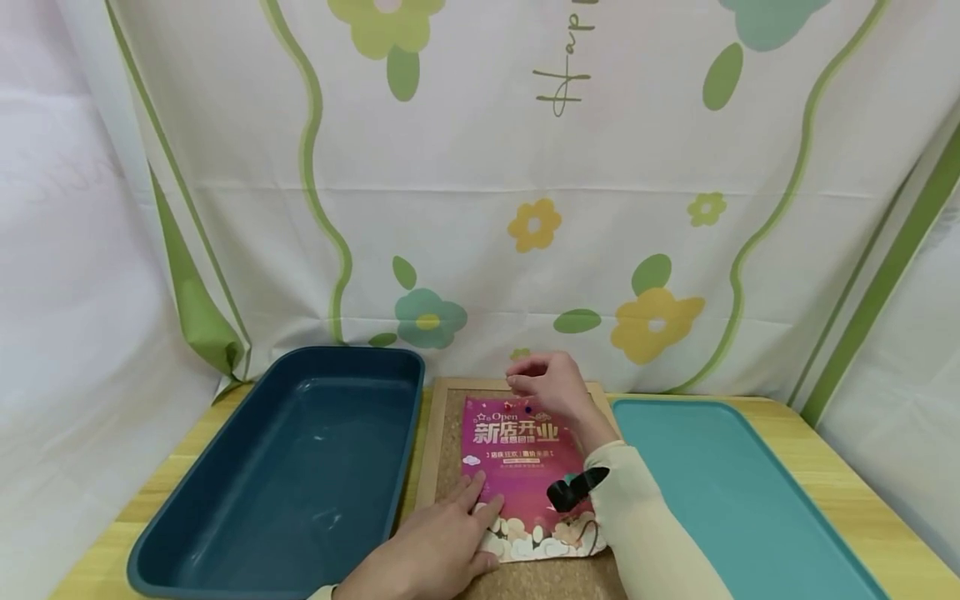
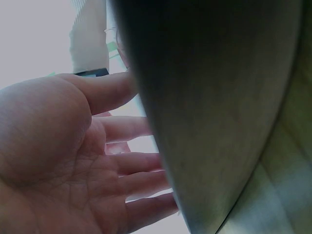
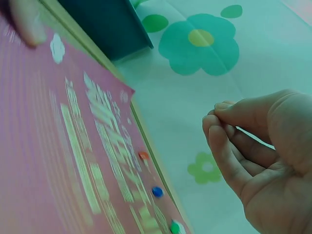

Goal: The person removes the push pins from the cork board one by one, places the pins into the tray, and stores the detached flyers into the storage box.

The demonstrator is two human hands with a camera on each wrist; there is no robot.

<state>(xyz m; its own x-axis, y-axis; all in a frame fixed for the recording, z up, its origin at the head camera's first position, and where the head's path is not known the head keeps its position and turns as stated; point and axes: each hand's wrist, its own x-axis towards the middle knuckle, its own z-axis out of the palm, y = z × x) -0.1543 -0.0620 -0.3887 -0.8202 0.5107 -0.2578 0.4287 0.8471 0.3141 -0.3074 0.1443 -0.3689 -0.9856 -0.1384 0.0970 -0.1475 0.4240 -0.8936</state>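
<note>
A pink and purple poster lies on a cork board with a wooden frame. My left hand rests flat, fingers spread, on the poster's lower left side. In the left wrist view a large blurred dark surface covers its fingertips. My right hand is raised over the board's top edge, thumb and fingertips pinched together. A tiny dark sliver shows at the pinch; its kind cannot be made out. Along the poster's top edge sit a red pushpin, a blue pushpin and a green pushpin.
A deep dark blue tub stands left of the board. To its right lies a shallow teal tray. Both are on a wood-grain table. Behind hangs a white cloth printed with flowers.
</note>
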